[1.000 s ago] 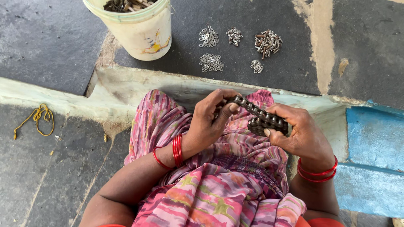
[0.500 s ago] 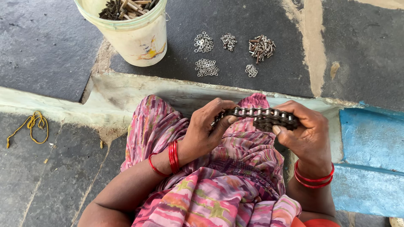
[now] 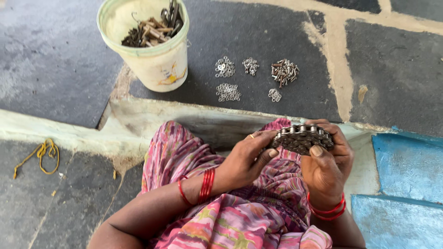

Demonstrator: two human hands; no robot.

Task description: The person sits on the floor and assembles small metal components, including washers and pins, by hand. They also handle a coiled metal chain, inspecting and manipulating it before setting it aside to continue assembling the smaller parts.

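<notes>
Folded grey steel roller chain (image 3: 302, 137), centre-right: right hand (image 3: 328, 161) fingers clamped round it; left hand (image 3: 244, 159) fingertips pinching its end. Cream plastic bucket (image 3: 152, 60), rusty scrap, upper left.

I see a dark stone floor (image 3: 60, 69) with pale seams running across it. At eleven o'clock a cream bucket (image 3: 152, 64) stands on it. At twelve o'clock five small heaps lie apart: three piles of washers (image 3: 224, 67), a smaller cluster of rings (image 3: 274, 95) and a heap of pins (image 3: 284, 72). At nine o'clock lies a yellow cord (image 3: 44, 154). A blue slab (image 3: 406, 170) sits at four o'clock.
</notes>
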